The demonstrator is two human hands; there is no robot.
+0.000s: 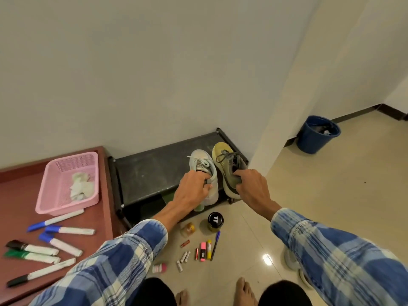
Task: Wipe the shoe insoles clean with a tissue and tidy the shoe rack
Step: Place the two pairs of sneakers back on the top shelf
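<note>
Blk rack (150, 173): white shoe (204, 162), yellow shoe (221, 153). Red tbl (19, 195): pink basket (66, 206), 6 markers (68, 230). Floor (309, 206): 2 jars (215, 220), pen (215, 245).

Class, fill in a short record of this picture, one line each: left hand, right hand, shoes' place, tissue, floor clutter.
left hand: grips the pale shoe at its collar
right hand: grips the yellow-green shoe at its collar
shoes' place: side by side at the right end of the shoe rack top
tissue: crumpled, in the pink basket on the red table
floor clutter: black-lidded jar, pen and batteries before the rack
</note>
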